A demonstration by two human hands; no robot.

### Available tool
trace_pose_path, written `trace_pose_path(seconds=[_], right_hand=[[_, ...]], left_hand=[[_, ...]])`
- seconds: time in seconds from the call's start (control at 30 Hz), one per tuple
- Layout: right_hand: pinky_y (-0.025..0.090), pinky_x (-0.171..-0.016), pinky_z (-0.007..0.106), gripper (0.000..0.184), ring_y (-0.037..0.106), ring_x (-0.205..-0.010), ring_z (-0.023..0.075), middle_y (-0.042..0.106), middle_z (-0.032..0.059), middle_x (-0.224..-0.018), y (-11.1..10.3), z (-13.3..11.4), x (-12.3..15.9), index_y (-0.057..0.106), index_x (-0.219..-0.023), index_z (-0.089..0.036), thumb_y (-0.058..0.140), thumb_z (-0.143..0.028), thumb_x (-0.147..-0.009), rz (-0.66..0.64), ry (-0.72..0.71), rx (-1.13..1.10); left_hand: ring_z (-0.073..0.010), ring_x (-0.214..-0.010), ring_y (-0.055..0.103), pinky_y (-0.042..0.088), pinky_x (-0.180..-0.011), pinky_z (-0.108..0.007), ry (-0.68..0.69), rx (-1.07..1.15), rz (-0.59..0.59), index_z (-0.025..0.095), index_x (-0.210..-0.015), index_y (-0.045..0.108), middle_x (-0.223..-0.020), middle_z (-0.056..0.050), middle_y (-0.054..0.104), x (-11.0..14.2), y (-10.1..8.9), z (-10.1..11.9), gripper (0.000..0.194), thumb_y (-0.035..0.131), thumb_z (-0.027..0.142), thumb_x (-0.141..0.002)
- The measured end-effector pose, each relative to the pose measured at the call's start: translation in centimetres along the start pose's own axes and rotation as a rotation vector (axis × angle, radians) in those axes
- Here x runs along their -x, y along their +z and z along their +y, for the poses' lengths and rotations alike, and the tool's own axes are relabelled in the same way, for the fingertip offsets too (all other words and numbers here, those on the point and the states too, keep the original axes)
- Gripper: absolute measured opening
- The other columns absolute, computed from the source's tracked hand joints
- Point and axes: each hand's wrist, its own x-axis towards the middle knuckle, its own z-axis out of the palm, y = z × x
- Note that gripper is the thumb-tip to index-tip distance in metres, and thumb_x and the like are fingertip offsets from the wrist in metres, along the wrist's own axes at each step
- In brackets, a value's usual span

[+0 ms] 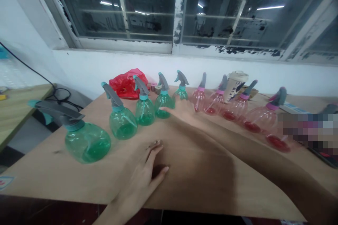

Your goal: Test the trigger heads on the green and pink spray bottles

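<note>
My left hand (pixel 144 174) is low over the tabletop (pixel 195 179), thumb apart from its loosely bent fingers, with nothing in it. Reaching forward, my right hand (pixel 182 110) covers the lower front of a green spray bottle (pixel 181 94); its thumb side stretches left before a neighbouring green spray bottle (pixel 164 102). Whether the right fingers touch either bottle is unclear. Further left stand more green spray bottles, among them one (pixel 145 110), another (pixel 123 123) and the nearest (pixel 87 142). Each has a grey trigger head and some green liquid.
Pink spray bottles with red liquid, such as one (pixel 198 97) and another (pixel 235 107), line the right side. A red plastic bag (pixel 128 83) and a paper cup (pixel 236 86) are by the wall. Black cables (pixel 62 95) hang at left. A blurred patch hides the far right.
</note>
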Motion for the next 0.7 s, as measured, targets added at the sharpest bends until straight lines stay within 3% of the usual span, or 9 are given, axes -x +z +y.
trace_pose_path(seconds=[0.1, 0.17, 0.3, 0.43, 0.7], right_hand=[[0.048, -0.071, 0.035, 0.052, 0.067, -0.081, 0.0256, 0.071, 0.0047, -0.075, -1.3, 2.3, 0.1, 0.063, -0.098, -0.023, 0.042, -0.067, -0.081, 0.117, 0.006, -0.146], [0.047, -0.071, 0.031, 0.041, 0.067, -0.081, 0.0218, 0.070, 0.0018, -0.073, -1.9, 3.8, -0.5, 0.063, -0.097, -0.023, 0.042, -0.058, -0.087, 0.165, 0.060, -0.177], [0.047, -0.072, 0.031, 0.051, 0.067, -0.084, 0.0230, 0.072, 0.0065, -0.079, -2.1, 5.2, -2.6, 0.057, -0.112, -0.017, 0.042, -0.058, -0.085, 0.211, 0.171, -0.191], [0.046, -0.075, 0.036, 0.064, 0.066, -0.093, 0.0279, 0.071, 0.0132, -0.098, -1.4, 4.6, -4.7, 0.054, -0.120, -0.016, 0.046, -0.065, -0.080, 0.225, 0.247, -0.186], [0.047, -0.074, 0.037, 0.053, 0.066, -0.093, 0.0309, 0.071, 0.0150, -0.096, -0.3, 3.6, -5.4, 0.065, -0.106, -0.017, 0.050, -0.060, -0.078, 0.129, 0.246, -0.129]], left_hand=[[-0.0290, -0.128, 0.044, 0.035, -0.107, -0.054, -0.013, -0.023, 0.022, 0.025, -0.134, 0.037, -0.141, -0.006, 0.045, 0.0, 0.0, 0.0, 0.052, 0.046, 0.048, -0.087], [-0.0304, -0.125, 0.046, 0.035, -0.106, -0.055, -0.018, -0.046, 0.050, 0.025, -0.133, 0.038, -0.139, -0.007, 0.047, 0.1, 0.0, 0.0, 0.052, 0.047, 0.047, -0.086], [-0.0312, -0.125, 0.046, 0.034, -0.106, -0.057, -0.039, -0.066, 0.054, 0.025, -0.133, 0.039, -0.138, -0.006, 0.049, 0.1, -0.1, 0.1, 0.052, 0.047, 0.046, -0.086], [-0.0299, -0.127, 0.045, 0.035, -0.106, -0.055, -0.036, -0.044, 0.023, 0.025, -0.134, 0.038, -0.140, -0.006, 0.047, 0.0, -0.1, 0.2, 0.051, 0.045, 0.045, -0.088], [-0.0279, -0.126, 0.045, 0.035, -0.107, -0.052, 0.018, -0.045, 0.033, 0.024, -0.132, 0.040, -0.137, -0.006, 0.049, -0.1, -0.2, 0.2, 0.047, 0.045, 0.043, -0.089]])
